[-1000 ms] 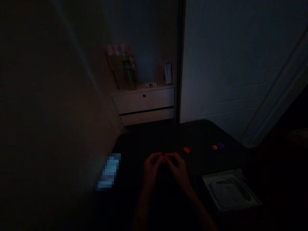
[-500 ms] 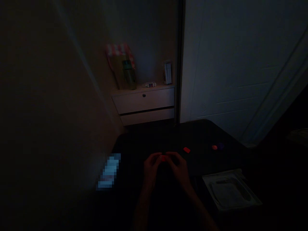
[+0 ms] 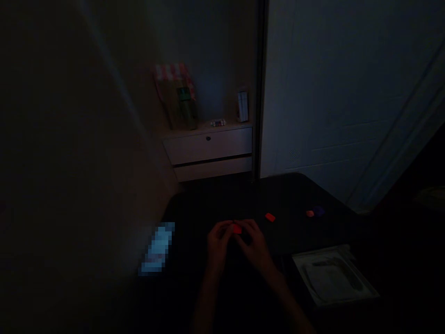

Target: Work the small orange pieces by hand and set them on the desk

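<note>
Pretty dark in here, but the person looks mid-job: a small red piece (image 3: 237,229) is up between both hands, just below the center of the frame, and not set down yet. The left hand (image 3: 217,237) has its fingertips pinched on it from one side, and the right hand (image 3: 256,239) seems to be pinching the other side. Can't tell if the piece is finished or how much work is left.

Over to the right on the black tabletop (image 3: 205,204), a red block (image 3: 270,217) lies apart from the hands, and a pinkish-orange lump (image 3: 309,214) sits right by a purple lump (image 3: 319,211). None of those are being handled.

As for direction, the fingers cover the held piece's ends. The bit showing looks slightly longer left to right, but that's a guess, and no front is readable. The loose block's long axis runs upper left to lower right.
</note>
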Demonstrator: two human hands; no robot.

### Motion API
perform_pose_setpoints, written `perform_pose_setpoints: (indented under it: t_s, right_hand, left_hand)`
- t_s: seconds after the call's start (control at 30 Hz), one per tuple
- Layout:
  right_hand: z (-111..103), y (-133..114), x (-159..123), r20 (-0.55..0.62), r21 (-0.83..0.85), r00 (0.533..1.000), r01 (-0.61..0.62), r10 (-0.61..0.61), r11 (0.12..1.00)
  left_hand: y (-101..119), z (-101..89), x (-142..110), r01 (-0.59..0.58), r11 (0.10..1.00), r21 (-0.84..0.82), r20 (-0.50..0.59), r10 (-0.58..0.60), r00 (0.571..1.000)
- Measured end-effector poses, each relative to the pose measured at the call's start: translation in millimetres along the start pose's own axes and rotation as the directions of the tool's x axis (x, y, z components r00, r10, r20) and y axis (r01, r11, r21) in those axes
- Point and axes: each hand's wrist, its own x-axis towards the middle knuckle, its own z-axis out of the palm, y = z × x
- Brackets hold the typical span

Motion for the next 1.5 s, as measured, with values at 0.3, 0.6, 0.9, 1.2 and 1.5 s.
perform_pose_setpoints:
  t_s: [0.3, 0.6, 0.9, 1.2, 1.5]
  right_hand:
    - [-2.9, 3.0, -0.7, -0.105, -0.214, 0.994, -0.037, 0.015, 0.976]
    - [-30.3, 24.7, -1.5, -0.19, -0.59, 0.982, -0.125, 0.013, 0.798]
    - [-32.4, 13.6, -0.5, -0.138, -0.658, 0.98, -0.197, 0.141, 0.727]
    - [-35.9, 26.9, 0.0, -0.21, -0.595, 0.974, -0.197, 0.086, 0.779]
    - [-54.4, 30.3, 5.7, -0.283, -0.668, 0.951, -0.289, 0.124, 0.686]
  left_hand:
    - [2.3, 1.5, -1.6, -0.004, 0.998, 0.063, 0.035, 0.002, 0.999]
    - [0.4, 2.4, -1.0, -0.007, 0.995, 0.104, -0.02, 0.009, 1.0]
    - [-2.2, 0.9, 0.9, -0.003, 0.994, 0.109, -0.01, 0.004, 1.0]
    - [-2.0, 2.1, 0.6, -0.025, 0.993, 0.113, -0.004, 0.026, 1.0]
    - [2.9, 4.2, -0.7, 0.003, 0.995, 0.101, -0.001, -0.003, 1.0]
